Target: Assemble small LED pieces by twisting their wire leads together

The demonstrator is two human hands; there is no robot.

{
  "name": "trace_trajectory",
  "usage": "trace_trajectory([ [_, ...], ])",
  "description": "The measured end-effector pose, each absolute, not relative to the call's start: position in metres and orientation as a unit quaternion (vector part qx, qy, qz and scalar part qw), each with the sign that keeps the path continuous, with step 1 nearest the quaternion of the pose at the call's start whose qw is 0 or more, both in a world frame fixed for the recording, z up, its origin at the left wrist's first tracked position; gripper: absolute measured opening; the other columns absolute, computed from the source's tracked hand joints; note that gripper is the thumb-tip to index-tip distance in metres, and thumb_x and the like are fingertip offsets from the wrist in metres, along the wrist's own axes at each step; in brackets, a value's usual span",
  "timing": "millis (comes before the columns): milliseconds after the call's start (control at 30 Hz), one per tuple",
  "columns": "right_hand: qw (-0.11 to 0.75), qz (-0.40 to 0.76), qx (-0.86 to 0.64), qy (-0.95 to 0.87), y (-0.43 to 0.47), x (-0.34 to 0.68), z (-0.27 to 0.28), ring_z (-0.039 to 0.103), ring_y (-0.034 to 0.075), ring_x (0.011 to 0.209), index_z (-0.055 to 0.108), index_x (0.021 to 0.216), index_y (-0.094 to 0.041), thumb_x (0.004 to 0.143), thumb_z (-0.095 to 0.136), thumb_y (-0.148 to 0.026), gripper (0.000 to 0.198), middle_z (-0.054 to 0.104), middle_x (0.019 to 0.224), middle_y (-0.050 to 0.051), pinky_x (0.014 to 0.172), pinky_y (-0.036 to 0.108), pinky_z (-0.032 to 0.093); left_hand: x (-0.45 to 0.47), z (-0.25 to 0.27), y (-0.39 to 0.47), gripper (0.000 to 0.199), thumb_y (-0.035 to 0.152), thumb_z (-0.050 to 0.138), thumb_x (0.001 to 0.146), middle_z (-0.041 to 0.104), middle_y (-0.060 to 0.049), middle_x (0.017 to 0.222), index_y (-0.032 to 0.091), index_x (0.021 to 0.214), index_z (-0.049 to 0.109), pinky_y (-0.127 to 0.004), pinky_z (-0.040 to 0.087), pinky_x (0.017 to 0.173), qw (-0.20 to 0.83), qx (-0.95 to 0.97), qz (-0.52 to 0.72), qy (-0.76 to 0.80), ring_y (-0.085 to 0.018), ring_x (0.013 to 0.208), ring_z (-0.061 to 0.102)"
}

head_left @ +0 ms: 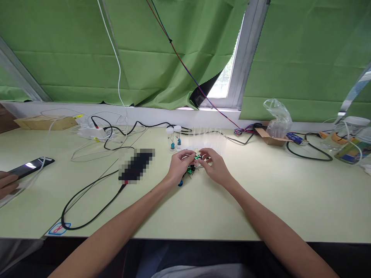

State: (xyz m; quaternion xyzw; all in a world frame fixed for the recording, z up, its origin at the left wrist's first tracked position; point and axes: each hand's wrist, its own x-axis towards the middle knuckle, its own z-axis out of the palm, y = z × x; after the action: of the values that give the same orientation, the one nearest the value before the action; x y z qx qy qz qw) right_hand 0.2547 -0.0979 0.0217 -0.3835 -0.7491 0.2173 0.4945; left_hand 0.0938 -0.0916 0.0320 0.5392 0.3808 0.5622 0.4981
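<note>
At the middle of the table, my left hand (180, 165) and my right hand (215, 166) meet with fingertips closed around a small shiny green piece (197, 157). Its exact kind is too small to make out, and fingers cover part of it. Under the hands lies a little heap of green, black and metal-stemmed pieces (190, 170). A round blue piece (180, 183) rests just in front of my left wrist. Behind my left hand stand two clear vials with white caps, the left vial (170, 139) and the right vial (177, 138), each with blue-ended pieces inside.
Clear containers (209, 139) stand behind my hands. A blurred black device (136, 166) with a looping cable lies left. Another person's hand (7, 183) holds a phone (31, 166) at far left. Right are a cardboard box (272, 138) with a plastic bag and a lidded jar (352, 129).
</note>
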Motion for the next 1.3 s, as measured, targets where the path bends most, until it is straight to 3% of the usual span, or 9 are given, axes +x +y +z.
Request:
trace_trajectory([
  [233, 0.499, 0.211, -0.379, -0.75, -0.0958, 0.2546, 0.0197, 0.062, 0.018, 0.086, 0.056, 0.112, -0.021, 0.088, 0.054, -0.025, 0.024, 0.063, 0.099, 0.007, 0.07, 0.03, 0.052, 0.0941, 0.0325, -0.0929, 0.025, 0.038, 0.076, 0.069, 0.065, -0.004, 0.082, 0.015, 0.078, 0.068, -0.033, 0.052, 0.069, 0.504, 0.535, 0.561, 0.38, -0.013, 0.059, 0.059],
  [567, 0.485, 0.252, -0.4, -0.736, -0.0968, 0.2551, 0.0208, 0.061, 0.016, 0.072, 0.056, 0.109, -0.021, 0.093, 0.047, -0.031, 0.02, 0.067, 0.079, 0.002, 0.068, 0.029, 0.048, 0.0957, 0.036, -0.0958, 0.026, 0.037, 0.077, 0.068, 0.064, -0.003, 0.077, 0.015, 0.078, 0.068, -0.033, 0.052, 0.069, 0.511, 0.528, 0.557, 0.386, -0.014, 0.06, 0.06],
  [933, 0.495, 0.214, -0.382, -0.75, -0.0957, 0.2553, 0.0201, 0.062, 0.017, 0.085, 0.056, 0.112, -0.021, 0.088, 0.054, -0.026, 0.025, 0.063, 0.103, 0.008, 0.069, 0.029, 0.052, 0.0948, 0.0341, -0.0936, 0.025, 0.038, 0.077, 0.069, 0.064, -0.003, 0.082, 0.016, 0.077, 0.068, -0.033, 0.052, 0.068, 0.5, 0.532, 0.566, 0.382, -0.013, 0.058, 0.059],
  [1300, 0.489, 0.238, -0.399, -0.739, -0.096, 0.2551, 0.0201, 0.062, 0.016, 0.072, 0.057, 0.109, -0.021, 0.093, 0.048, -0.032, 0.022, 0.067, 0.079, 0.003, 0.067, 0.028, 0.049, 0.0952, 0.0335, -0.0945, 0.025, 0.036, 0.077, 0.068, 0.064, -0.003, 0.078, 0.015, 0.078, 0.068, -0.033, 0.052, 0.068, 0.508, 0.529, 0.56, 0.386, -0.014, 0.06, 0.06],
])
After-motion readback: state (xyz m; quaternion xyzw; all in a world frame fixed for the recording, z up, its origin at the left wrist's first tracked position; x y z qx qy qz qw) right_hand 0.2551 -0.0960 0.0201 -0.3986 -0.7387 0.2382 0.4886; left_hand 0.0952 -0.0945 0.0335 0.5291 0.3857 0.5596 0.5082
